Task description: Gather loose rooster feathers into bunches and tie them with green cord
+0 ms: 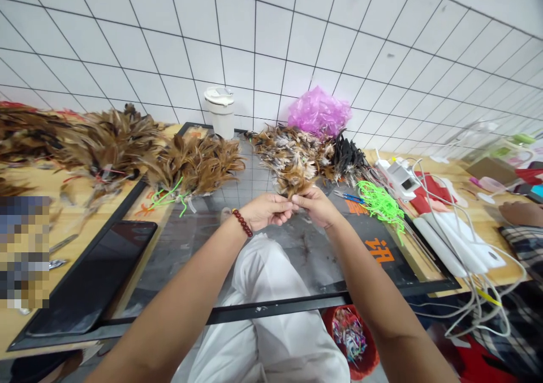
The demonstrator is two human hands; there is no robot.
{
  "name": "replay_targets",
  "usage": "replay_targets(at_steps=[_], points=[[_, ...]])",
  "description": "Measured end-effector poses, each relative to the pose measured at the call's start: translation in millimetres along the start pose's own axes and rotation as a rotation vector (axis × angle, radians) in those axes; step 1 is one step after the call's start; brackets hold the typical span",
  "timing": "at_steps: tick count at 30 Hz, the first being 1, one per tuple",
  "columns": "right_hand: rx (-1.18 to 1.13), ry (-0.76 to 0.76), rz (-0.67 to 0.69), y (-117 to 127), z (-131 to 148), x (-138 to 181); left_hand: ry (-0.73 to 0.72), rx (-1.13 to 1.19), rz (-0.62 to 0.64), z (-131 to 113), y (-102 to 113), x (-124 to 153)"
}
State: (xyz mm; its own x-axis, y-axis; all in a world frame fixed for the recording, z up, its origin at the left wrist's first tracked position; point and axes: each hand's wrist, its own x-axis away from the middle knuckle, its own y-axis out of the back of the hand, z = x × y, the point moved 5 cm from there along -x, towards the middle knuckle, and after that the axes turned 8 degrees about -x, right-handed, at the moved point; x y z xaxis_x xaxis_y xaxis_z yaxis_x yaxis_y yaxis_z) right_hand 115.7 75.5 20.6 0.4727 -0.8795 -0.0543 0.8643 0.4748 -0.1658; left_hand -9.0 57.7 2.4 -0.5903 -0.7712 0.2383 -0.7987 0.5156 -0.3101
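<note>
My left hand (266, 211), with a dark red bead bracelet (242, 223) at the wrist, meets my right hand (318, 206) above the dark glass-like panel (182, 270). Between the thumbs and fingertips of both hands is the base of a small bunch of brown feathers (297, 180). Its tips point away from me and overlap a loose pile of brown and white feathers (280, 151) just behind. Left of my hands lies a fuller bundle of brown feathers (197, 162), with bright green ties (173, 195) at its near end. What exactly each fingertip presses is too small to make out.
Black feathers (350, 159) and a pink plastic bag (318, 114) lie behind. To the right are green strings (384, 207), blue-handled tweezers (354, 197) and white cables (466, 258). A white cup (221, 117), phone (97, 275) and red bin (369, 354) surround me. Another person's hand (521, 213) shows far right.
</note>
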Motion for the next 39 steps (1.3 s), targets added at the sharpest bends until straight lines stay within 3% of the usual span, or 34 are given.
replay_targets(at_steps=[5,9,12,14,17,20,24,26,33,39], points=[[0.091,0.067,-0.083,1,-3,-6,0.004,-0.061,-0.032,0,-1,-1],[0.262,0.119,-0.203,11,4,-6,-0.056,-0.101,-0.259,-1,8,-5],[0.617,0.087,-0.285,26,18,4,-0.131,0.046,-0.428,-5,18,-3],[0.881,-0.076,-0.18,31,19,11,-0.168,0.131,-0.506,-7,24,-2],[1.014,-0.212,0.021,31,15,18,-0.201,0.177,-0.555,-9,29,0],[0.835,-0.164,0.061,23,14,16,-0.212,0.182,-0.544,-9,28,-1],[0.221,-0.106,-0.142,18,18,9,-0.178,0.176,-0.499,-9,20,-1],[0.05,-0.109,-0.215,15,15,7,-0.14,0.175,-0.469,-8,16,-1],[0.083,0.062,-0.304,11,4,-1,-0.04,0.126,-0.343,-3,7,-2],[0.288,0.197,-0.267,11,7,-4,-0.023,0.006,-0.234,1,4,-4]])
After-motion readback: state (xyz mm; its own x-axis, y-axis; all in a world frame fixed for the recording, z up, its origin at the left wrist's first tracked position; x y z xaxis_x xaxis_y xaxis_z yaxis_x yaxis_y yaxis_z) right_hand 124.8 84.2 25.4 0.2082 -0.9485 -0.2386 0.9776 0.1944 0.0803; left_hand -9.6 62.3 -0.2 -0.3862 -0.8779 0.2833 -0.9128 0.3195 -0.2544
